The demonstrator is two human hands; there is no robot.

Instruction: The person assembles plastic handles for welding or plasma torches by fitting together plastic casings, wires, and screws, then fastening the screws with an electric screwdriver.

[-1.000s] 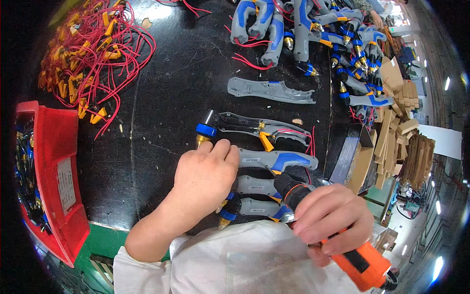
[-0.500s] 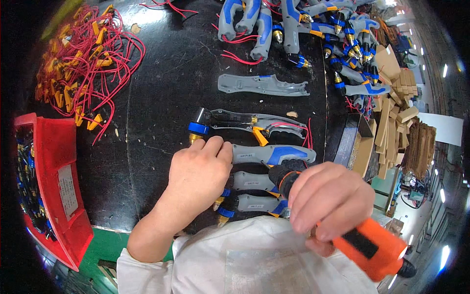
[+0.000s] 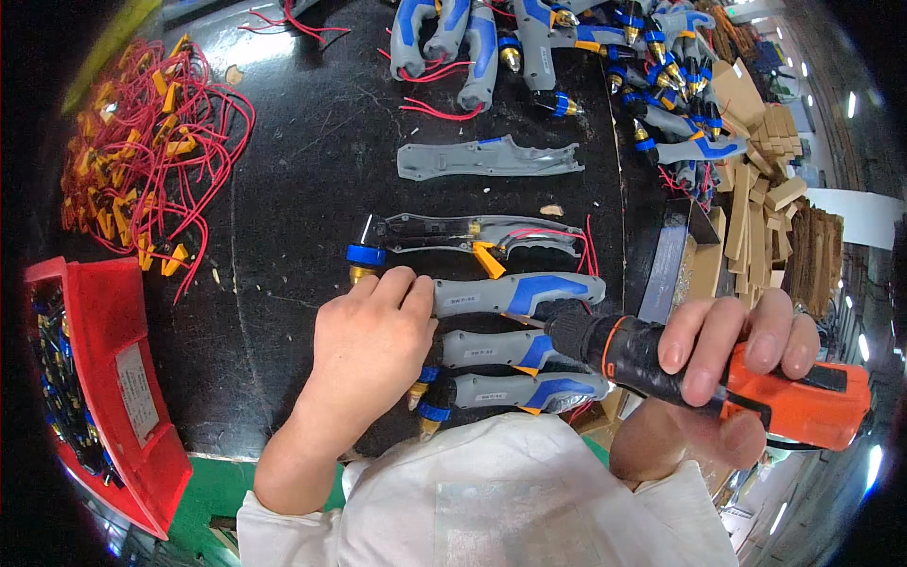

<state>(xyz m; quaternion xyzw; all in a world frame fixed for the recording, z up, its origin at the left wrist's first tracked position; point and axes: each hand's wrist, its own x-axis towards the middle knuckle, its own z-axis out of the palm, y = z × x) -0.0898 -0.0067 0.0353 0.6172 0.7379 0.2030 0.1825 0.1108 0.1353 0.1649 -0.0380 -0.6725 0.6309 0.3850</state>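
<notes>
Starting at the left edge, a red bin [image 3: 104, 397] sits on the black counter [image 3: 302, 189], with a tangle of red wires [image 3: 142, 170] behind it. The left hand [image 3: 368, 345] lies palm-down, fingers curled over the front ends of three grey-and-blue tool handles [image 3: 515, 295] stacked side by side near the counter's front edge. Behind them lies an open handle half [image 3: 477, 234] showing red wiring and a yellow trigger. The right hand [image 3: 723, 354] has its grip closed around an orange-and-black power screwdriver [image 3: 718, 373], its black nose touching the nearest handles.
</notes>
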